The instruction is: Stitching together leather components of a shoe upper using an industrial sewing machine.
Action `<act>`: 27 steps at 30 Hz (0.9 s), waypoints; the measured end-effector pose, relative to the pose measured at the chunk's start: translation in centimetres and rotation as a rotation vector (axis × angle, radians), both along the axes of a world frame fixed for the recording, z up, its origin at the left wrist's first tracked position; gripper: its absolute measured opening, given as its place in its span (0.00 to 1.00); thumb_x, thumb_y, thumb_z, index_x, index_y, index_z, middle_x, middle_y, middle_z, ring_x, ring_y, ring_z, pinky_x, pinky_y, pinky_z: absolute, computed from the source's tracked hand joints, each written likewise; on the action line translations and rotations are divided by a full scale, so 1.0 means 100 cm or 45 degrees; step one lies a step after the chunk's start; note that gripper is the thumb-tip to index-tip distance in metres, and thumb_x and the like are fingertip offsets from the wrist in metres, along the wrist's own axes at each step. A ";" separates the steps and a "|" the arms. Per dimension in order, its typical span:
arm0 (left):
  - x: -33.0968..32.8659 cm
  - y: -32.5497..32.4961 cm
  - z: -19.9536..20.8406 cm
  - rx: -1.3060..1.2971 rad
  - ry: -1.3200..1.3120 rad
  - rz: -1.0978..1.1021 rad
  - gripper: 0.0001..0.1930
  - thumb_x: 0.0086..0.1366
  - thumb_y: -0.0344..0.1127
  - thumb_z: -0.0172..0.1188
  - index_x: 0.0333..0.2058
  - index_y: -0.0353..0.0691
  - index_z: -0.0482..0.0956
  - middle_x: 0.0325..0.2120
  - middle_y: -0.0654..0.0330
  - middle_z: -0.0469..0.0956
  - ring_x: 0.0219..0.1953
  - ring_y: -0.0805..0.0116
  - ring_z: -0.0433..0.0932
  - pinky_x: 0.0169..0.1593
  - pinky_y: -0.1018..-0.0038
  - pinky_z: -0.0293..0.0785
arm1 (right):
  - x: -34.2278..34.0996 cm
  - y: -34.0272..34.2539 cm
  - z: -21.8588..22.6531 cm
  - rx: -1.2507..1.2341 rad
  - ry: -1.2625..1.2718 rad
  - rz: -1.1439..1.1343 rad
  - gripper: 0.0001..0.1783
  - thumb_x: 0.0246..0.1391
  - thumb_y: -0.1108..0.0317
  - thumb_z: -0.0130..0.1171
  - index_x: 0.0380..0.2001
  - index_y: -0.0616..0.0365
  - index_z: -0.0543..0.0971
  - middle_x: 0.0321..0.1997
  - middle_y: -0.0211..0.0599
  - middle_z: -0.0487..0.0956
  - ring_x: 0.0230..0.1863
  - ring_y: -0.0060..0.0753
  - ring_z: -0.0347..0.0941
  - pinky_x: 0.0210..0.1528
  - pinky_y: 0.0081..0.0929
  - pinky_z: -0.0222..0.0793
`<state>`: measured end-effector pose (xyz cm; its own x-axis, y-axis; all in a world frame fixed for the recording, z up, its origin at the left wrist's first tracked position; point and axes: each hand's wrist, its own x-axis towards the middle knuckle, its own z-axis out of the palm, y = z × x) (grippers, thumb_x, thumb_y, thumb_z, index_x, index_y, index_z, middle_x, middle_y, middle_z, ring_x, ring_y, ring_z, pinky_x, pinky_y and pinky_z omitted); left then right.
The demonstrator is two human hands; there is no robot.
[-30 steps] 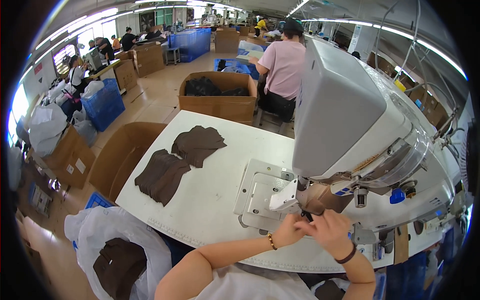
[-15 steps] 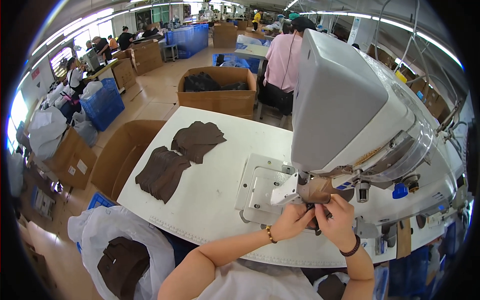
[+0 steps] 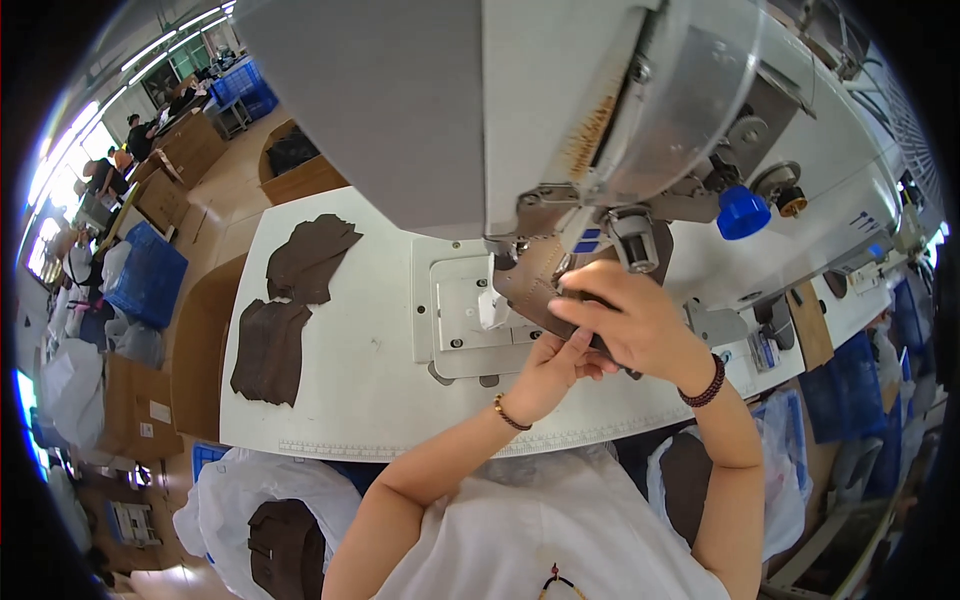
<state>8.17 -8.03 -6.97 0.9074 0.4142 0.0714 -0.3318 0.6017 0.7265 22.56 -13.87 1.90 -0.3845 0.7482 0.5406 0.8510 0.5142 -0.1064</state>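
A dark brown shoe-upper-like piece [image 3: 535, 283] with small holes lies under the head of a large grey-white sewing machine [image 3: 400, 110]. My left hand [image 3: 552, 375] pinches the near edge of this piece between thumb and fingers. Over the piece, close to the machine's needle area, my right hand [image 3: 640, 318] has its fingers curled in. A dark object shows partly beneath its palm; its kind is hidden. Left of the machine's metal plate [image 3: 424, 325], two stacks of matching brown pieces, a far stack [image 3: 312, 258] and a near stack [image 3: 268, 350], lie on the white table [image 3: 365, 400].
A blue knob [image 3: 742, 212] juts from the machine to the right of my right hand. Below the table, a white plastic bag [image 3: 225, 510] on the left contains brown pieces, and another bag [image 3: 785, 500] is on the right. An open cardboard box [image 3: 205, 345] stands at the table's left.
The view has tipped down and drawn nearer the machine. My right hand has come off its close grip beside the left and now reaches over the brown piece with fingers bent.
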 end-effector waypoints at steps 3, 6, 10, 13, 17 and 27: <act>-0.007 0.007 0.011 0.546 -0.156 -0.059 0.18 0.71 0.39 0.45 0.52 0.32 0.63 0.43 0.54 0.74 0.42 0.68 0.76 0.44 0.73 0.73 | -0.007 -0.002 0.004 0.080 -0.085 0.000 0.24 0.37 0.71 0.61 0.44 0.55 0.76 0.47 0.34 0.73 0.47 0.37 0.69 0.46 0.31 0.65; -0.013 0.016 0.018 0.243 -0.096 -0.177 0.19 0.72 0.41 0.41 0.51 0.30 0.66 0.44 0.54 0.74 0.46 0.68 0.74 0.50 0.69 0.71 | -0.012 -0.005 0.008 0.076 -0.021 -0.015 0.23 0.37 0.71 0.60 0.43 0.54 0.76 0.47 0.35 0.73 0.49 0.37 0.68 0.48 0.32 0.63; -0.024 0.017 0.024 0.383 0.078 -0.012 0.23 0.72 0.46 0.38 0.48 0.28 0.67 0.43 0.55 0.74 0.45 0.66 0.73 0.51 0.71 0.69 | -0.029 -0.016 0.007 0.016 -0.094 -0.230 0.22 0.38 0.71 0.58 0.42 0.58 0.76 0.48 0.39 0.73 0.50 0.39 0.68 0.48 0.35 0.63; -0.050 0.029 0.034 1.080 0.390 0.064 0.22 0.72 0.46 0.42 0.44 0.29 0.72 0.40 0.56 0.75 0.43 0.65 0.75 0.48 0.72 0.71 | -0.044 -0.009 -0.005 0.280 -0.169 -0.389 0.22 0.37 0.72 0.58 0.42 0.62 0.75 0.49 0.42 0.72 0.51 0.40 0.68 0.49 0.36 0.63; -0.078 0.038 0.051 1.381 0.561 0.976 0.05 0.57 0.26 0.62 0.33 0.33 0.79 0.35 0.54 0.78 0.37 0.64 0.79 0.38 0.73 0.74 | -0.047 -0.001 -0.018 0.430 -0.171 -0.305 0.20 0.40 0.73 0.58 0.42 0.64 0.76 0.48 0.42 0.74 0.49 0.39 0.71 0.51 0.38 0.65; -0.064 0.085 0.068 2.420 -0.056 1.123 0.15 0.46 0.19 0.64 0.36 0.34 0.81 0.39 0.58 0.76 0.41 0.59 0.78 0.42 0.71 0.80 | -0.051 0.000 -0.021 0.491 -0.156 -0.369 0.20 0.40 0.75 0.59 0.41 0.67 0.76 0.40 0.41 0.77 0.42 0.37 0.74 0.51 0.39 0.69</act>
<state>1.73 0.49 -0.17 0.5428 0.0402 0.8389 -0.0765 -0.9923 0.0971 17.42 -13.83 -0.21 -0.2680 0.5885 0.7628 0.9592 0.2366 0.1545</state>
